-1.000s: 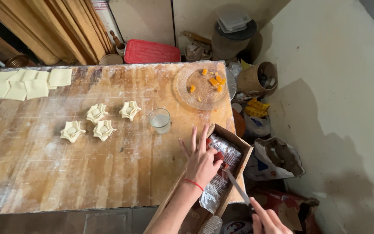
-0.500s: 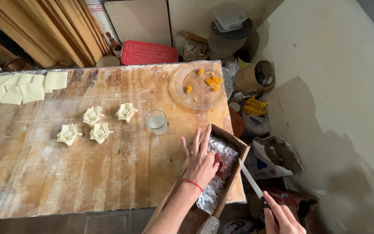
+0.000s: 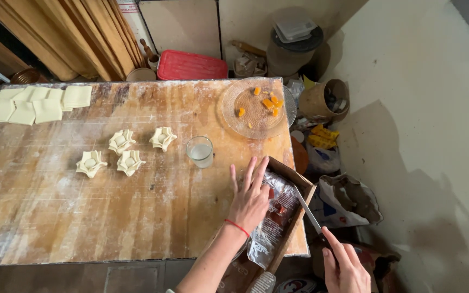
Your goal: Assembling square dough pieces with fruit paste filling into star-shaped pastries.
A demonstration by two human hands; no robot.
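Note:
My left hand (image 3: 251,198) lies flat, fingers spread, on a cardboard box (image 3: 298,182) that holds a crinkled plastic packet (image 3: 271,225). The box sits at the right front corner of the floured wooden table (image 3: 137,217). My right hand (image 3: 344,267) grips a knife (image 3: 309,213) by its handle; the blade points up to the left and its tip rests at the box's right rim. Several folded dough shapes (image 3: 127,150) and a glass of white liquid (image 3: 200,151) stand further in on the table.
A glass plate (image 3: 234,116) with orange pieces sits at the back right. Flat dough squares (image 3: 36,103) lie at the back left. Behind the table stands a red lidded tub (image 3: 191,66). Bags, a basket (image 3: 328,99) and buckets crowd the floor on the right.
My right hand with the knife has come up from the lower edge, and the blade has moved to the box's right rim. My left hand stays pressed on the box.

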